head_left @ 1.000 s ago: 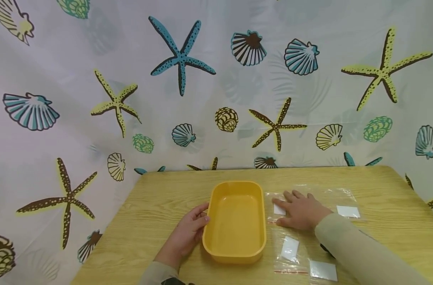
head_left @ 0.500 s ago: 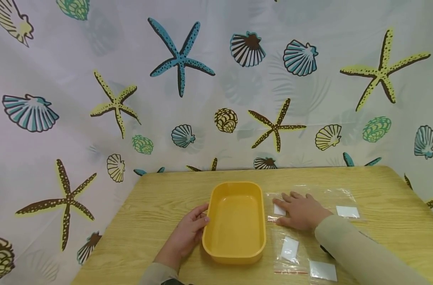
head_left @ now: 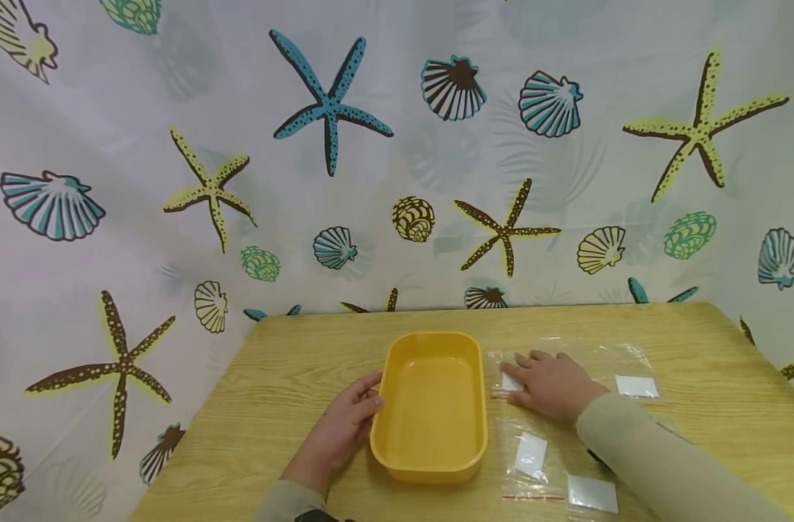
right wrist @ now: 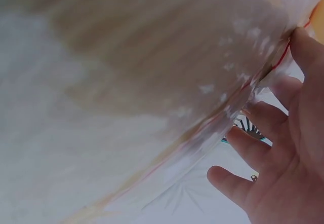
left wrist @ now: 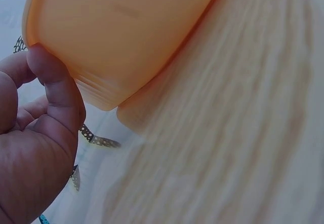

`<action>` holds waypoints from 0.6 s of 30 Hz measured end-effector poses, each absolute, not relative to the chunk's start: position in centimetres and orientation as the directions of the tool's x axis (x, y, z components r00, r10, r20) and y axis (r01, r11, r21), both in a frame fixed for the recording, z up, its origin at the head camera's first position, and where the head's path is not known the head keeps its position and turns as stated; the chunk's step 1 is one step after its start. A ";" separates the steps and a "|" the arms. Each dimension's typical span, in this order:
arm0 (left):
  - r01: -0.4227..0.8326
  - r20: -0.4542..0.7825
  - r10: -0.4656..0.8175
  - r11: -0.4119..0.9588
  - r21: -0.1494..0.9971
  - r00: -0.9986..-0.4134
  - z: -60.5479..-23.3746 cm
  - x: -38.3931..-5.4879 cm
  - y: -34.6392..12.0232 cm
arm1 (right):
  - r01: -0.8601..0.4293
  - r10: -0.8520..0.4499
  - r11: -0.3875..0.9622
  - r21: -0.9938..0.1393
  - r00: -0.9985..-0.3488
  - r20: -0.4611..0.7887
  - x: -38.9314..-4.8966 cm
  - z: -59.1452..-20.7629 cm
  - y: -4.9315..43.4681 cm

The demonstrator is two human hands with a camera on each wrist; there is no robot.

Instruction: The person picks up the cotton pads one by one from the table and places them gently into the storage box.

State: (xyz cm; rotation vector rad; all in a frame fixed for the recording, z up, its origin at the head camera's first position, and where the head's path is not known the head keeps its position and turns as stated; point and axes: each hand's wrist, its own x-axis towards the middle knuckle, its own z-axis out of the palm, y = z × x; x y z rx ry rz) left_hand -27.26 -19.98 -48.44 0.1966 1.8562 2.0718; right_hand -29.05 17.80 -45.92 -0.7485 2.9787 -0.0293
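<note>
An orange-yellow plastic tub with rounded corners stands on the table, nothing inside it. My left hand pinches its left rim; in the left wrist view the thumb lies on the near side of the rim and the other fingers are partly hidden. To the right of the tub my right hand rests with spread fingers on a clear zip bag that has a white label and a red seal line. In the right wrist view the fingertips are extended and the thumb touches the bag near its red line.
More clear bags lie flat: one with a red seal nearer me, one with a white label at the front, another behind the right hand. A curtain with shells and starfish hangs behind the wooden table.
The right thumb has shifted slightly away from me on the bag. The left hand and the tub hold their places.
</note>
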 end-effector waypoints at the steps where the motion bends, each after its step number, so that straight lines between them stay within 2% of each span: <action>1: -0.167 -0.128 0.348 -0.085 0.982 -0.929 -48.4 -27.3 -20.0 | -0.474 -0.475 0.880 -0.030 -0.878 -0.061 -29.1 -45.9 17.8; 11: -0.173 -0.127 0.352 -0.102 0.980 -0.927 -48.5 -27.2 -20.0 | -0.528 -0.528 0.848 0.036 -0.849 -0.018 -29.3 -46.2 18.1; 18: -0.176 -0.127 0.354 -0.111 0.978 -0.927 -48.4 -27.3 -19.9 | -0.516 -0.515 0.854 0.059 -0.856 -0.045 -29.2 -46.0 18.0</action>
